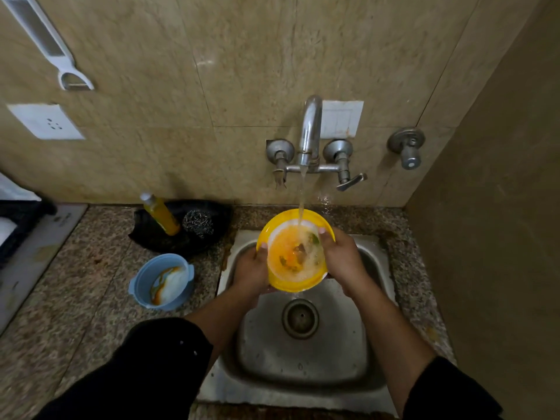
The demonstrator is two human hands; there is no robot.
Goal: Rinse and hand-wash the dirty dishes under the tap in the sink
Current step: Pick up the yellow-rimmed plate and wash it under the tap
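Observation:
A yellow plate [292, 218] with a white bowl [295, 256] resting on it is held over the steel sink [272, 377]. Water runs from the tap [310, 131] into the bowl, which holds orange, foamy residue with dark and green bits. My left hand [250, 272] grips the left edge of plate and bowl. My right hand [342, 257] grips the right edge, thumb on the bowl's rim. Water spills off the plate's near edge toward the drain [300, 318].
On the granite counter to the left stands a blue bowl [162, 280] smeared with orange and white. Behind it a black dish [181, 228] holds a yellow soap bottle [160, 213] and a steel scrubber [198, 222]. A wall [485, 237] closes the right side.

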